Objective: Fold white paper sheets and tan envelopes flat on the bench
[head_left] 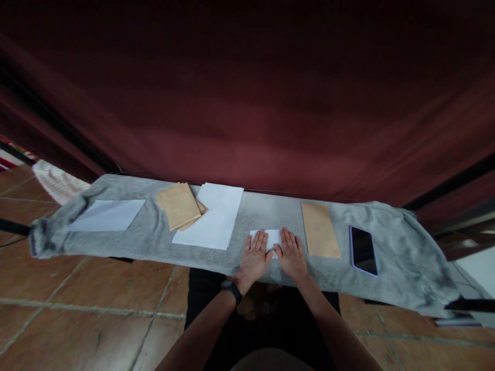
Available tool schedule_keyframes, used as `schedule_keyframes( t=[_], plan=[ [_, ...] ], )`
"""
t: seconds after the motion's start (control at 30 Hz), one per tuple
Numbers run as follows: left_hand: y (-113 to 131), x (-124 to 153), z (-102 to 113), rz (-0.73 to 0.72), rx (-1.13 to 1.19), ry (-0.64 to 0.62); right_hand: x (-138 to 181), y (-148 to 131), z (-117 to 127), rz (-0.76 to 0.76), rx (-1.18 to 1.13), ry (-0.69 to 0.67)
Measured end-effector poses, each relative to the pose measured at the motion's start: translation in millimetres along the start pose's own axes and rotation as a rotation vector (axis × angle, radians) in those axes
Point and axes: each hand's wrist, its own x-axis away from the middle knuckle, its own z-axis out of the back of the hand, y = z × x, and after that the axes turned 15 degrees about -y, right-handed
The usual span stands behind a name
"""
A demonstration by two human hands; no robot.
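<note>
Both my hands lie flat on a small white piece of paper (273,238), which looks folded, close to the near edge of the cloth. My left hand (255,255) covers its left part, fingers stretched out and pointing away from me. Over the right part rests my right hand (291,254), also with straight fingers, and the two thumbs nearly meet in the middle. Just right of my right hand is a brown envelope (320,230). To the left of my left hand lies a stack of white paper sheets (216,216).
Grey cloth (154,247) covers the long narrow surface. Several brown envelopes (180,205) overlap the white stack's left side. Farther left is another white sheet (108,215); at right lies a phone (363,250). A dark red panel (247,129) rises along the back edge.
</note>
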Motion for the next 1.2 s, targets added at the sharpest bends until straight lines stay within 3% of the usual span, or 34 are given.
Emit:
schedule_keyframes(
  t=[0.3,0.53,0.7,0.83,1.2],
  plan=[
    [-13.9,0.6,11.7,0.103,0.017,0.046,2.6,1.6,-2.9,-0.021,-0.013,0.016],
    [-0.8,21.5,11.2,-0.289,0.004,0.003,6.4,7.3,-3.0,0.006,-0.02,0.007],
    [-0.4,23.5,13.4,-0.322,0.008,-0.014,2.1,5.5,0.7,0.12,-0.172,0.046],
    [-0.5,20.6,11.3,-0.342,0.011,-0.038,-0.1,-11.6,1.4,0.241,-0.251,-0.026],
    [-4.8,25.5,9.2,-0.369,0.034,-0.018,10.2,-15.9,4.1,0.21,-0.043,-0.075]
  ],
)
